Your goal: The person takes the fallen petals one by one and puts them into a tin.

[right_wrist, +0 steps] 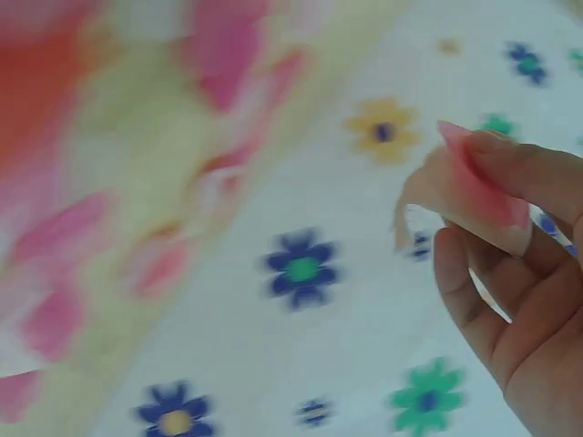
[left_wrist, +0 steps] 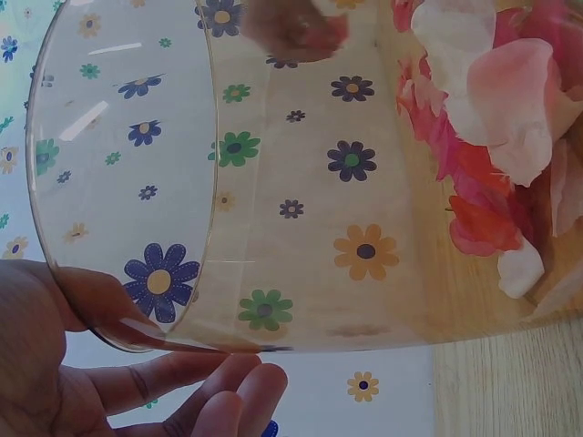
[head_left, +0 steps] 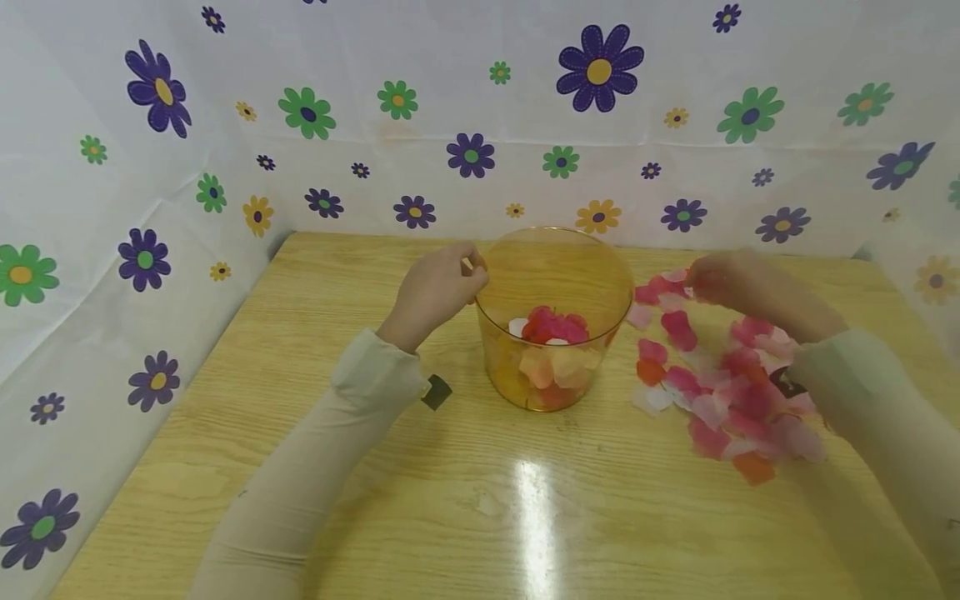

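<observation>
A see-through orange bucket (head_left: 504,358) stands upright on the wooden table, with red, pink, white and peach fabric petals (head_left: 555,325) at its bottom. At its left rim, my left hand (head_left: 438,287) grips the edge; in the left wrist view the thumb (left_wrist: 100,300) lies on the inner side and the fingers outside. My right hand (head_left: 738,283) is raised to the right of the bucket, near the far petals. Between thumb and fingers it pinches a pink and pale petal (right_wrist: 474,196), seen closely in the right wrist view. Loose petals (head_left: 750,400) lie spread below that hand and forearm.
A small dark square (head_left: 437,392) lies on the table (head_left: 420,517) beside the left sleeve. Another dark piece (head_left: 787,382) shows by the right sleeve among the petals. White cloth (head_left: 525,108) printed with flowers walls in the back and sides.
</observation>
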`<action>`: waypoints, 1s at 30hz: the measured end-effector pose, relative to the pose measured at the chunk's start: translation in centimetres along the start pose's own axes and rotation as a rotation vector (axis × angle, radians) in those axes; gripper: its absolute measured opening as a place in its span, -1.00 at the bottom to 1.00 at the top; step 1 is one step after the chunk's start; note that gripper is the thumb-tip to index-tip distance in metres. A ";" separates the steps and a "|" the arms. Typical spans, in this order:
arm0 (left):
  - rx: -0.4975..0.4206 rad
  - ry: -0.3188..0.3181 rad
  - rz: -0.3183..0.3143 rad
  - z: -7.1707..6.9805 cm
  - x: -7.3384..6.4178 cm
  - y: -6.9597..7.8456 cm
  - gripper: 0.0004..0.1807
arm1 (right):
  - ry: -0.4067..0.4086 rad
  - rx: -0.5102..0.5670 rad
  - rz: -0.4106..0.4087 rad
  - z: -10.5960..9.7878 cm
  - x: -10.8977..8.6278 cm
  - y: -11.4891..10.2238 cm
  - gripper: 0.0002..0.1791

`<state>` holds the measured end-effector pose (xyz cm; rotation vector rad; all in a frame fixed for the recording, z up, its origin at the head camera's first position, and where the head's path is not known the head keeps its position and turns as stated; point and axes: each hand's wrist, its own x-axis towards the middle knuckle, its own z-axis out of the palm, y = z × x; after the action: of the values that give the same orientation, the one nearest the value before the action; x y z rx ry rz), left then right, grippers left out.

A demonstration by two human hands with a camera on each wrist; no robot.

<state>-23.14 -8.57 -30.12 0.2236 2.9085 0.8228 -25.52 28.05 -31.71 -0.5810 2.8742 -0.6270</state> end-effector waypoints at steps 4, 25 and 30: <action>0.001 -0.002 -0.004 0.0 0.0 0.0 -0.78 | 0.180 -0.044 -0.178 -0.2 0.4 -2.2 -0.77; -0.011 0.001 -0.006 0.0 0.0 0.2 -0.79 | 0.323 0.141 -0.691 3.9 2.7 -10.7 -0.75; -0.008 0.009 0.002 0.1 0.1 0.0 -0.80 | 0.307 0.144 -0.680 3.9 2.6 -10.6 -0.76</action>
<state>-23.20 -8.51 -30.19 0.2224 2.9136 0.8375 -23.44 16.66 -30.88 -1.5838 2.8184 -1.0774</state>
